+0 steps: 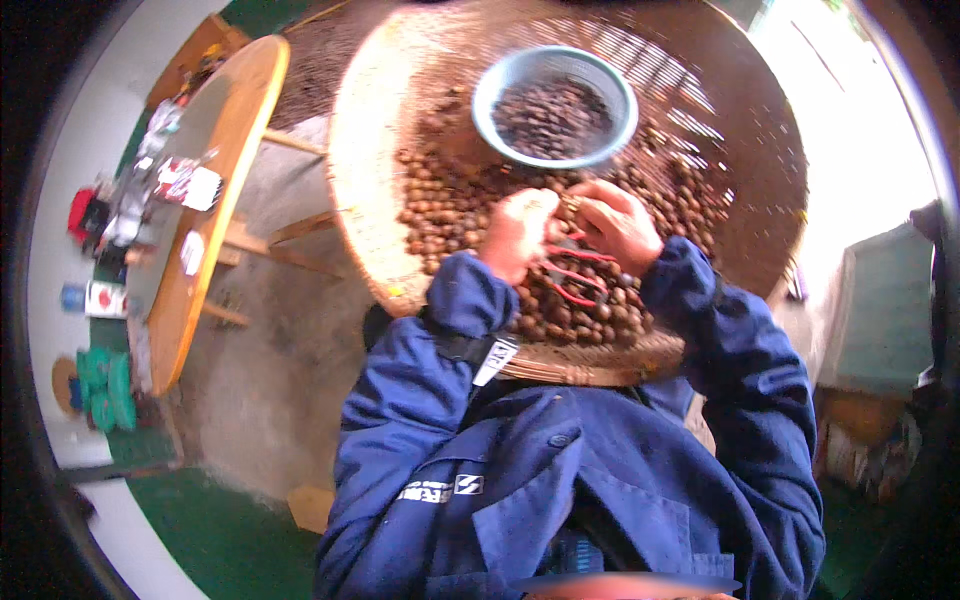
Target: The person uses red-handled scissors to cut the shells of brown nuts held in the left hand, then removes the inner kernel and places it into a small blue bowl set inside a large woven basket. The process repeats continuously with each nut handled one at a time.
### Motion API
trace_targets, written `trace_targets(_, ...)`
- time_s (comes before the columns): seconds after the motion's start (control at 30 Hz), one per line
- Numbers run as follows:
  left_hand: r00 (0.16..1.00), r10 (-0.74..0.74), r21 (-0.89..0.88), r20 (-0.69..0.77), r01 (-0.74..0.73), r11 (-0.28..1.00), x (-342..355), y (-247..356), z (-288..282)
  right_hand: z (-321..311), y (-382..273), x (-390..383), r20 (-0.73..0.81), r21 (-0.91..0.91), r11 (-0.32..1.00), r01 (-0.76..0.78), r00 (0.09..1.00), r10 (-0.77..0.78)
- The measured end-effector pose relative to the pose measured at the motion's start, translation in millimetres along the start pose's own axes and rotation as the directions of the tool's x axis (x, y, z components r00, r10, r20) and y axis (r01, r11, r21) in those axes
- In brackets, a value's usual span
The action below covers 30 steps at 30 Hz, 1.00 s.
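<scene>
My left hand point(520, 228) and my right hand point(615, 225) meet over a wide woven bamboo tray point(370, 150), both closed with fingertips around a small pale brown piece that is too small to make out. Round brown nuts point(445, 210) are spread across the tray around them. Just below my fingers, red-handled tools point(580, 275), perhaps pliers, lie on the nuts, partly hidden by my hands. A light blue plastic basket point(485, 100) holding smaller dark kernels point(550, 115) sits in the tray beyond my hands.
A wooden oval table point(268, 90) with packages and small items stands at my left over a concrete floor point(250, 390). Green bags point(105, 385) lie near the left wall. A pale green panel point(875, 300) and bright opening point(820, 70) are at the right.
</scene>
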<state>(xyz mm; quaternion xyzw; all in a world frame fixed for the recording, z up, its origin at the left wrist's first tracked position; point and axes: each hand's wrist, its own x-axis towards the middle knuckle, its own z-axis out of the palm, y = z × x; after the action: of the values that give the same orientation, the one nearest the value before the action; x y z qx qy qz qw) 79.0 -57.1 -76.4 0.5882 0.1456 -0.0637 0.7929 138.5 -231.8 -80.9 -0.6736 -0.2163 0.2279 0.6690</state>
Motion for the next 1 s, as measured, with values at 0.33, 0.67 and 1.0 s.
trace_targets(0.33, 0.993, 0.035, -0.247, 0.113, -0.006, 0.969, -7, 19, -1, -6, -29, -8, 0.095, 0.553, 0.796, -0.247, 0.968, 0.234)
trace_targets(0.67, 0.995, 0.05, -0.252, 0.092, -0.025, 0.967, -7, 19, -2, -7, -29, -8, 0.079, 0.494, 0.837, -0.237, 0.971, 0.228)
trace_targets(1.0, 0.847, 0.53, 0.054, -0.032, -0.529, 0.847, -11, 12, 1, -7, -32, -7, 0.054, 0.493, 0.834, -0.248, 0.965, 0.255)
